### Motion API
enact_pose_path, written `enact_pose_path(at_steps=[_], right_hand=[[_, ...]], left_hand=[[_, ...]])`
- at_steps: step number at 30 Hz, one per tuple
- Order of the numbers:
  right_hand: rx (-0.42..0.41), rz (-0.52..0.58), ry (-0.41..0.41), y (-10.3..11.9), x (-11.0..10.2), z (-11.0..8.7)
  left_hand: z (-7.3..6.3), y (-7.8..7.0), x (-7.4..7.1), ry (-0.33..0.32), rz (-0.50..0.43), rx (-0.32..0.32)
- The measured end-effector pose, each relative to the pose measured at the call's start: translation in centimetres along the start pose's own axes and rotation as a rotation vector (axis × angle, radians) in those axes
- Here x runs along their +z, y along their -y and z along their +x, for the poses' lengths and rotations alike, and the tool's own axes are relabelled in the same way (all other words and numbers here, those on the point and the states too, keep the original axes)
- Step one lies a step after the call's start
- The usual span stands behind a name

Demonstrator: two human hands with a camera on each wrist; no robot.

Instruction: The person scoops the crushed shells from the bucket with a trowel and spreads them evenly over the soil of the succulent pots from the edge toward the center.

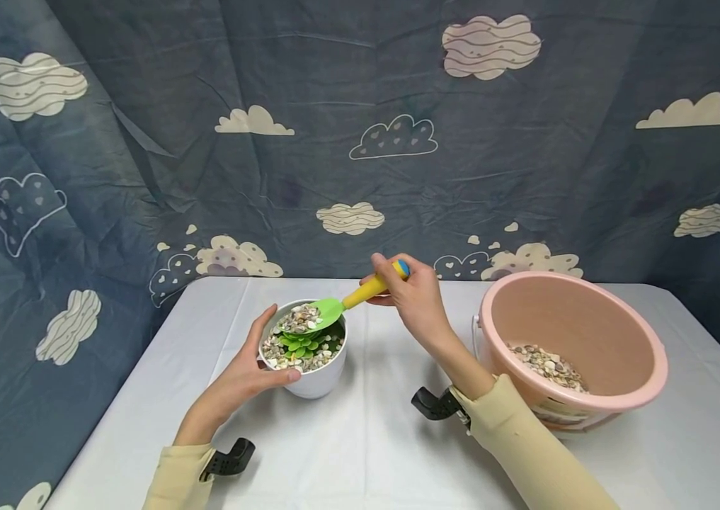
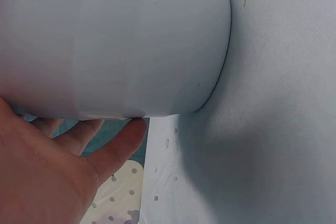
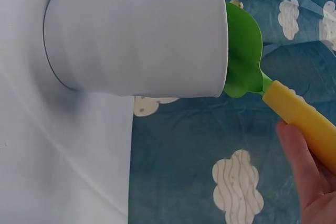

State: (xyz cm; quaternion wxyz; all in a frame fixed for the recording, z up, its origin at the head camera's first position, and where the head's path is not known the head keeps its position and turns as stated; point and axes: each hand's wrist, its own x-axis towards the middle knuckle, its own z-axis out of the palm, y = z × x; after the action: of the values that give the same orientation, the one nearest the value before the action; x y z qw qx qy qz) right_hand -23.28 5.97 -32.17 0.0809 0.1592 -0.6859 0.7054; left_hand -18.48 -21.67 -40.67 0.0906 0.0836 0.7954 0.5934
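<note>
The pot [image 1: 316,384] looked like smooth, matt plastic, the scoop [image 1: 360,294] smooth plastic too. The pebbles [image 1: 301,319] seemed stony, the bucket [image 1: 563,312] softly shiny plastic, the backdrop [image 1: 309,177] wrinkled cloth, the tabletop [image 1: 366,453] smooth and faintly creased.

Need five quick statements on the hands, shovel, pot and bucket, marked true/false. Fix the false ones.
1. The right hand holds the shovel by its yellow handle. True.
2. The left hand grips the bucket. False: it holds the white pot.
3. The pot stands on the table. True.
4. The shovel's green blade is bare. False: it carries pebbles and is over the pot.
5. The pink bucket has pebbles inside. True.
</note>
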Motion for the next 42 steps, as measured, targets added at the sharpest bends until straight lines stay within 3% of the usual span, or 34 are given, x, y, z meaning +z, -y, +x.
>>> enact_pose_path(at_steps=[5,16,28,35,42], right_hand=[[-0.008,-0.034,-0.017,0.2,0.3,0.3],[0.059,-0.033,-0.031,0.1,0.7,1.0],[0.071,0.029,0.024,-0.4,0.9,1.7],[0.055,0.030,0.033,-3.3,0.7,3.4],[0.074,0.029,0.049,-3.3,0.8,3.8]], left_hand=[[0.0,0.0,0.0,0.003,-0.016,0.003],[0.2,-0.1,0.2,0.029,-0.036,-0.007],[0.0,0.2,0.0,0.015,-0.033,0.006],[0.0,0.1,-0.1,0.008,-0.021,0.006],[0.0,0.0,-0.2,0.016,-0.018,0.011]])
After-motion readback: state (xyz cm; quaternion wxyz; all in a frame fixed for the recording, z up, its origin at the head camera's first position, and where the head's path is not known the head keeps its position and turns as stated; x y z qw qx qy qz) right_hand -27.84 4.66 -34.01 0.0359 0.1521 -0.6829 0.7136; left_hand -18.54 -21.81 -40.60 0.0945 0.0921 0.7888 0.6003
